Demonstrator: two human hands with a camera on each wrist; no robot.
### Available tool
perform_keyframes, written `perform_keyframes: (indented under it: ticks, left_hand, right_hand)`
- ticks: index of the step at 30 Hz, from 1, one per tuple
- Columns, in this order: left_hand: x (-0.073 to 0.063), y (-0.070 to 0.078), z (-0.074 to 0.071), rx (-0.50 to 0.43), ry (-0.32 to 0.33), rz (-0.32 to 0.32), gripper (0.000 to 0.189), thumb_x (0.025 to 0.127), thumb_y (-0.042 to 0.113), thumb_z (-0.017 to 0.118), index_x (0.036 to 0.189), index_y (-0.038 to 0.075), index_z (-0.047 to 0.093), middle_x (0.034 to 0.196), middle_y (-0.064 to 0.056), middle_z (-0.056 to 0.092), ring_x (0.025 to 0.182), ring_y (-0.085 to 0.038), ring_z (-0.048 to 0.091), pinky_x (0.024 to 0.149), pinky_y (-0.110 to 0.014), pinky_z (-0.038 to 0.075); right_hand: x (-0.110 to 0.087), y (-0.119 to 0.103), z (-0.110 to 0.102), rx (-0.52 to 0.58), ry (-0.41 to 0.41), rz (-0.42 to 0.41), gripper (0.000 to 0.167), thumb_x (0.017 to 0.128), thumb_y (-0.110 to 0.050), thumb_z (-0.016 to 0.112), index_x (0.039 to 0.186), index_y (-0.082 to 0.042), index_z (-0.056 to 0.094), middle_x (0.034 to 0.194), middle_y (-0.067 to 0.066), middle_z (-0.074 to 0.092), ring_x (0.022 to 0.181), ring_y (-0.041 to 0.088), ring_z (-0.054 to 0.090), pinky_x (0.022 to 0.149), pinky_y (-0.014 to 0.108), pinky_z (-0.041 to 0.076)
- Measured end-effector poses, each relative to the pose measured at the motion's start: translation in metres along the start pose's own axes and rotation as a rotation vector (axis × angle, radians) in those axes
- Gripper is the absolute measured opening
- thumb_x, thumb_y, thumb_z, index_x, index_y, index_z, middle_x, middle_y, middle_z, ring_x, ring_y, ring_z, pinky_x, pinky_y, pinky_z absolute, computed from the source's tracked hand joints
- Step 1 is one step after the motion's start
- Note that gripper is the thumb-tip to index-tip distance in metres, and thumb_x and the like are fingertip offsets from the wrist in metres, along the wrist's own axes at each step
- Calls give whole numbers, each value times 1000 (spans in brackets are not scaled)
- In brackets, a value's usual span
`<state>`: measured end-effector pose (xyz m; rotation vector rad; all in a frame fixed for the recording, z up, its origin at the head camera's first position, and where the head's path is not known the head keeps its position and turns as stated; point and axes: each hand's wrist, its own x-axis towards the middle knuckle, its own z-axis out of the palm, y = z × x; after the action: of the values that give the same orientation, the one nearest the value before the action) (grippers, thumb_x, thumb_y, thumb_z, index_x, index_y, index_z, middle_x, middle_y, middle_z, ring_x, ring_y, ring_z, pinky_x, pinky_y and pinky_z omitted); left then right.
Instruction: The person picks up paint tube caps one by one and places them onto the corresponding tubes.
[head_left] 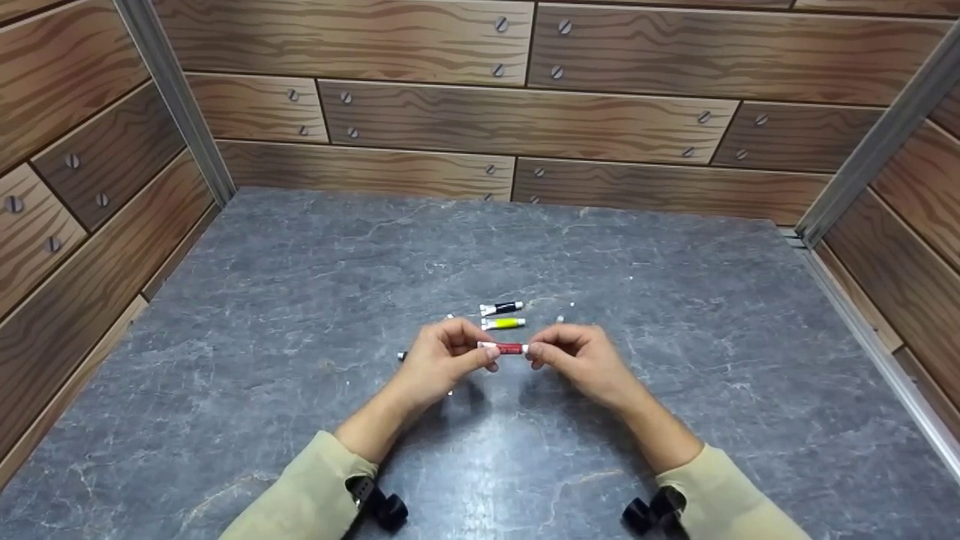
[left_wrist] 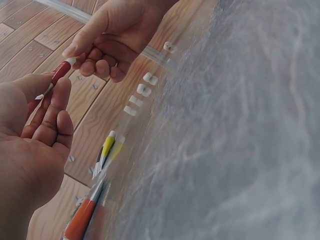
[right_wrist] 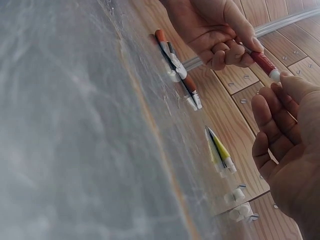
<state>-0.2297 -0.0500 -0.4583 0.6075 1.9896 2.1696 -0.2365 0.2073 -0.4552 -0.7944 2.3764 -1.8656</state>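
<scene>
A small red paint tube (head_left: pixel 510 349) is held level above the table between both hands. My left hand (head_left: pixel 442 360) pinches its flat white crimped end between thumb and fingers. At the other end, my right hand (head_left: pixel 589 364) has thumb and fingertips on the white cap (right_wrist: pixel 274 75), the other fingers loosely curled. Just beyond the hands lie a yellow paint tube (head_left: pixel 505 323) and a black paint tube (head_left: pixel 502 308), side by side. Orange paint tubes (right_wrist: pixel 189 84) appear in the right wrist view, mostly hidden behind my left hand in the head view.
Several small white caps (left_wrist: pixel 144 90) lie on the grey marbled table (head_left: pixel 675 315), one cap (head_left: pixel 559 319) just beyond my right hand. A dark tube end (head_left: pixel 403 356) shows left of my left hand. Wood-patterned walls (head_left: pixel 420 112) with metal corner posts enclose the table.
</scene>
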Motion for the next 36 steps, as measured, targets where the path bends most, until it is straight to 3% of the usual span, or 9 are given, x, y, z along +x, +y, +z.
perform_keyframes:
  ticks: [7,11,15,22,36]
  left_hand:
    - [0,-1,0,-9,2,-4,14,95,6,80,103,-3,73,93,-18,75,79,-20,74,77,-34,60]
    - [0,0,0,-9,2,0,14,95,6,80,103,-3,73,96,-24,74,79,-20,74,78,-36,60]
    - [0,0,0,-6,2,2,14,95,6,80,103,-3,73,95,-22,75,79,-20,74,79,-38,60]
    - [0,0,0,-7,7,-8,15,95,6,80,103,-4,73,92,-13,75,80,-20,74,76,-34,59]
    - [-1,1,0,-4,2,-4,14,95,5,79,103,-4,73,89,-9,75,78,-19,74,72,-30,57]
  right_hand:
    - [-1,0,0,82,-9,-29,20,100,-1,71,115,12,71,98,27,73,81,18,73,75,32,59]
    - [-1,0,0,120,-3,-48,28,95,4,75,118,17,65,102,23,73,83,19,74,75,33,61]
    - [-1,-1,1,108,4,-56,29,90,5,79,114,16,67,101,20,74,85,17,72,74,27,60]
    - [-1,0,1,95,3,-78,21,88,6,80,108,8,72,101,28,71,84,15,70,73,24,58]
    - [-1,-2,1,90,8,-41,14,91,8,77,104,6,75,92,5,75,80,15,71,71,25,58]
